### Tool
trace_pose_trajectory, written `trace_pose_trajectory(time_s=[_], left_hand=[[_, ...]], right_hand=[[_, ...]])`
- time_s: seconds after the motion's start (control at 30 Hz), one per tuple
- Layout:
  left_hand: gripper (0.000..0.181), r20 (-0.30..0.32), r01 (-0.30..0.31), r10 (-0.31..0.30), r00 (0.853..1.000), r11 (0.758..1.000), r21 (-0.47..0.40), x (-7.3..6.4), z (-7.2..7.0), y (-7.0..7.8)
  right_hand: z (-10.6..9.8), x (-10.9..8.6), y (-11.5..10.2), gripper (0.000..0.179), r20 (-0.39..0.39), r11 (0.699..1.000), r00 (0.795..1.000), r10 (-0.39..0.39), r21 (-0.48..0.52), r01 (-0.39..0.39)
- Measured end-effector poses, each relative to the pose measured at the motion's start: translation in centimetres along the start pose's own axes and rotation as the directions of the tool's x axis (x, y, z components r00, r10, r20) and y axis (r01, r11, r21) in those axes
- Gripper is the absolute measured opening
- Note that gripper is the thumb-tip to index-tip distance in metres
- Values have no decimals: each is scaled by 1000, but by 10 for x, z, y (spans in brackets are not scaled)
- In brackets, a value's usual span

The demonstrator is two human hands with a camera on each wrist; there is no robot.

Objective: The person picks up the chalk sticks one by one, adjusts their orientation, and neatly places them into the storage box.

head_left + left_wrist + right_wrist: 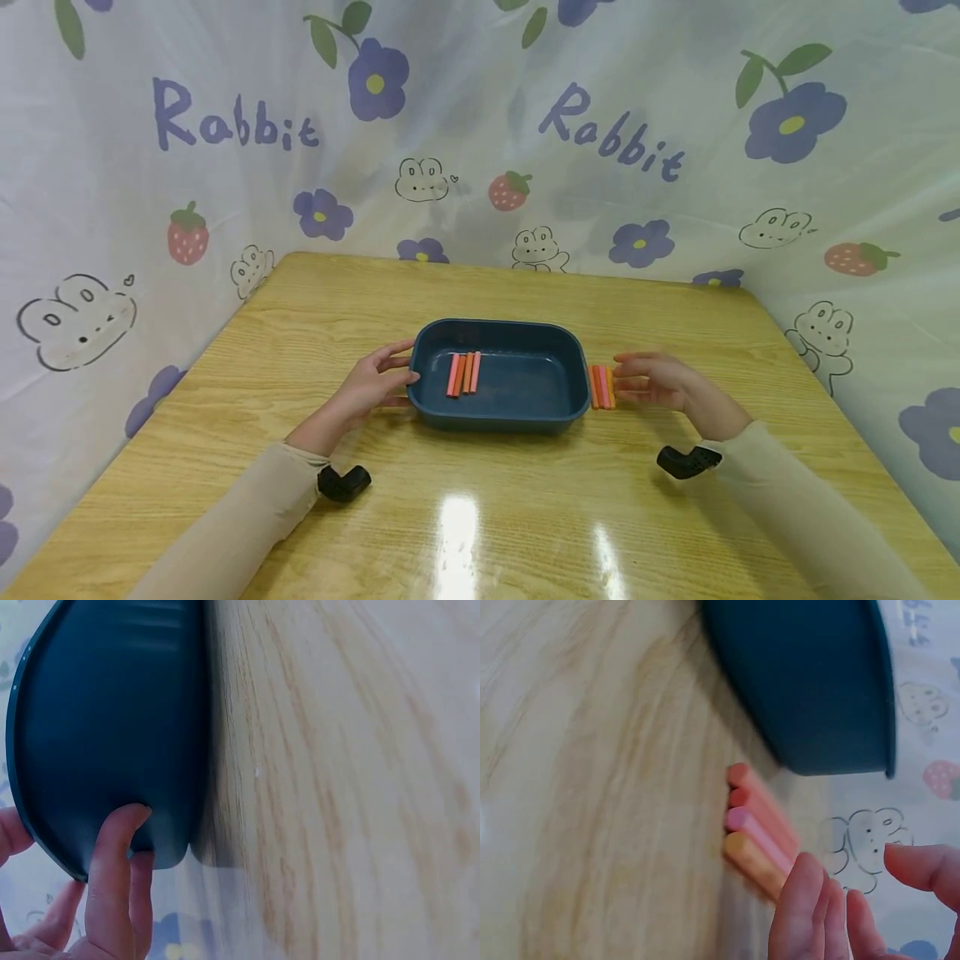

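A dark blue rectangular tub point(517, 421) with rounded corners sits on the table. Inside, toward its left end, several pink and orange chalk sticks point(463, 374) lie side by side. My left hand point(369, 385) grips the tub's left end, the thumb at the rim and other fingers against the outer wall point(105, 735). A second row of several chalk sticks point(761, 829), red, pink and orange, lies on the table just right of the tub. At the outer, orange stick of that row are the fingertips of my right hand point(656, 382), its fingers extended and thumb apart.
The wooden table point(360, 292) reaches back to a white patterned curtain point(465, 108), which also hangs along both sides. Black wrist devices point(343, 483) sit at both sleeve cuffs.
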State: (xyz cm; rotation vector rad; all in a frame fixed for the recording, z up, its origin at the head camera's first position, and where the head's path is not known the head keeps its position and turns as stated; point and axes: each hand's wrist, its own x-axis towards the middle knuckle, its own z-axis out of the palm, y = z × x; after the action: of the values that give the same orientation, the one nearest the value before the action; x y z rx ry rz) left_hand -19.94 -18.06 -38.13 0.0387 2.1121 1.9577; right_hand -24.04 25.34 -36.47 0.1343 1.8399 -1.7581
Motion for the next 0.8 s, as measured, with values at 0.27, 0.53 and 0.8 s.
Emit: trace_pose_trajectory(time_s=[0.27, 0.53, 0.8], left_hand=[[63, -1, 8, -8, 1000, 1000, -10, -1, 0, 1], [63, 9, -1, 1, 1000, 1000, -9, 0, -1, 0], [64, 8, -1, 1, 1000, 1000, -14, 1, -1, -1]], right_hand=[[1, 10, 10, 64, -32, 987, 999, -6, -159, 1], [4, 17, 13, 67, -38, 980, 999, -15, -200, 7], [9, 18, 12, 62, -68, 970, 997, -39, -243, 21]])
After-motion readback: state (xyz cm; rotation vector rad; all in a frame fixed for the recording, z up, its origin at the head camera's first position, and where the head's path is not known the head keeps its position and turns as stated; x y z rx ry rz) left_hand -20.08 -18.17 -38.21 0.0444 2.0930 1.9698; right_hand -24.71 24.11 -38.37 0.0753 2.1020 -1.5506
